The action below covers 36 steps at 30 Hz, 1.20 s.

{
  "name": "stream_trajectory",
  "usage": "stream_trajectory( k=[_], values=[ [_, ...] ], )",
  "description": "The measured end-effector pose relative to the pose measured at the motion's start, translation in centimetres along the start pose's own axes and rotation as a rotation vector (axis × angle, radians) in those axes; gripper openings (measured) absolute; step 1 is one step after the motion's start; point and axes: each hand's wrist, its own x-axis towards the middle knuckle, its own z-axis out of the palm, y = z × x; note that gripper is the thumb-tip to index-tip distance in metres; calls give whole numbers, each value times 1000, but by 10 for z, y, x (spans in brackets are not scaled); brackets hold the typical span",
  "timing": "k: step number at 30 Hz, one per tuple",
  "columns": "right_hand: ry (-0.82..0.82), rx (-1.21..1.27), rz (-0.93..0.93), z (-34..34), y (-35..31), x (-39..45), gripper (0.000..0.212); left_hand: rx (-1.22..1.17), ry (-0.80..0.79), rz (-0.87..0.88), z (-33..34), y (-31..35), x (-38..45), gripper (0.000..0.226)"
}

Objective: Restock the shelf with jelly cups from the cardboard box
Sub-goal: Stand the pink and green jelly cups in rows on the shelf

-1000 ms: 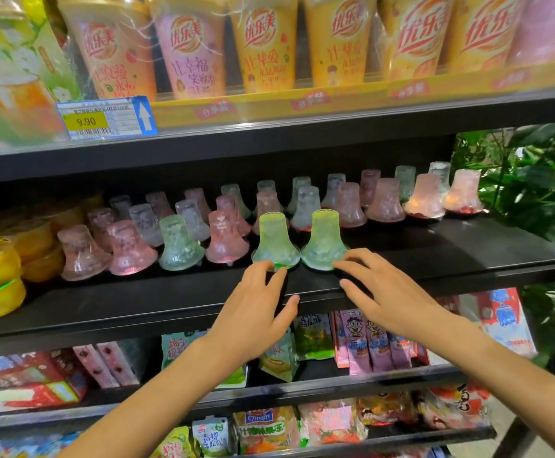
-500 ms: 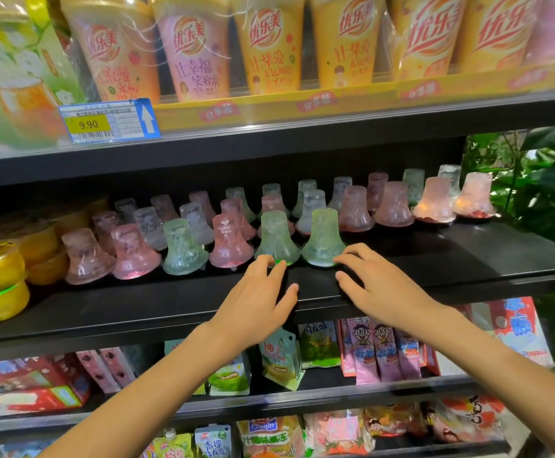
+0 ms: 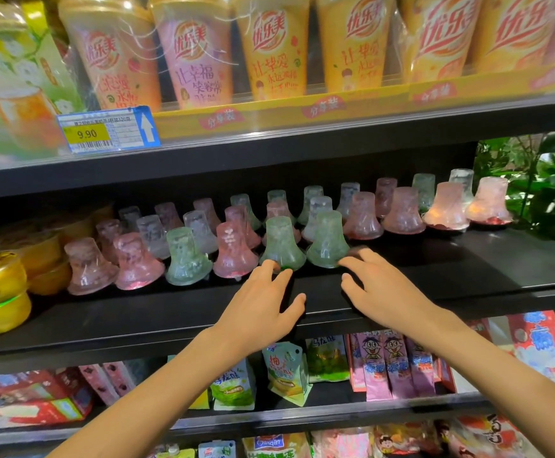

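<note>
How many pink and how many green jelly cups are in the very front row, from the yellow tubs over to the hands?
Pink jelly cups: 3
Green jelly cups: 3
Total: 6

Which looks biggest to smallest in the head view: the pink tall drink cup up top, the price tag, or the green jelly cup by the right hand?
1. Pink tall drink cup, clearly largest.
2. Price tag and green jelly cup look close; their shapes differ, so I won't rank them.
</note>
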Motion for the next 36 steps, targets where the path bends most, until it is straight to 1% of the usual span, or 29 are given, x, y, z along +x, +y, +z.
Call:
stream_trajectory(
  k=[4,8,13,18,21,24,30,33,36],
  values=[
    [1,15,10,0,0,0,43,-3,18,3,3,-1,-2,56],
    [-31,3,12,-1,-3,-3,46,-4,30,5,3,-1,-3,55],
    [-82,-86,30,-2,-14,-8,53,-19,28,-5,3,-2,-5,54],
    [-46,-133,77,-5,-30,-12,54,2,21,-14,-2,-5,-18,59],
    [-68,-123,49,0,-44,-16,55,32,54,-44,-9,-13,-41,58],
    [-99,-72,22,6,-62,-16,55,45,67,-128,-17,-29,-69,60],
    [-130,-36,-123,30,-125,-8,53,77,86,-284,-39,-76,-129,60],
    [-145,-5,-259,52,-171,-5,51,97,99,-353,-52,-96,-166,58],
    [-190,-2,-391,78,-220,-9,49,115,104,-433,-66,-119,-207,62]
  ],
)
